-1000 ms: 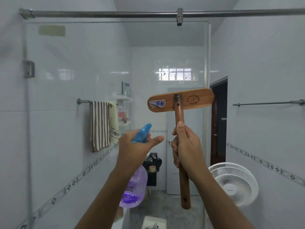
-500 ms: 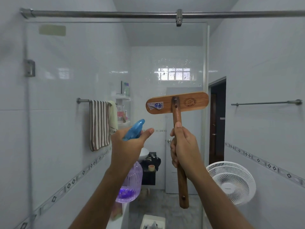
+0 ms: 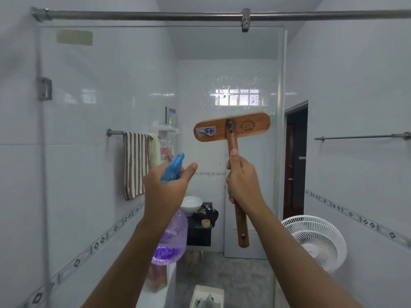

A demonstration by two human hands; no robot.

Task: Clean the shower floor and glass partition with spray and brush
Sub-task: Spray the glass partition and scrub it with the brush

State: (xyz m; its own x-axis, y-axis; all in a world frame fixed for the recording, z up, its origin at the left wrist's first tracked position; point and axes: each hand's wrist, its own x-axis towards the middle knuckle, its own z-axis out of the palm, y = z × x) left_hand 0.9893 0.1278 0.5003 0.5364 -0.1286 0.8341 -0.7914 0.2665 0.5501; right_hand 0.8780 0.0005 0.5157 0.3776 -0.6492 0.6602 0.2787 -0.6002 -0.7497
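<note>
The clear glass partition stands right in front of me, with water drops on it near the upper middle. My left hand grips a spray bottle with a blue nozzle and a purple see-through body, nozzle aimed at the glass. My right hand holds the handle of a wooden brush, whose flat head is raised upright against or very close to the glass. The shower floor is out of sight below the frame.
A steel rail runs across the top of the glass, with a hinge at left. Beyond the glass are a striped towel, a white basin, a white fan and a dark doorway.
Both hands have drifted slightly left and down with the view. The brush head sits a little lower on the glass, and the spray bottle stays in my left hand.
</note>
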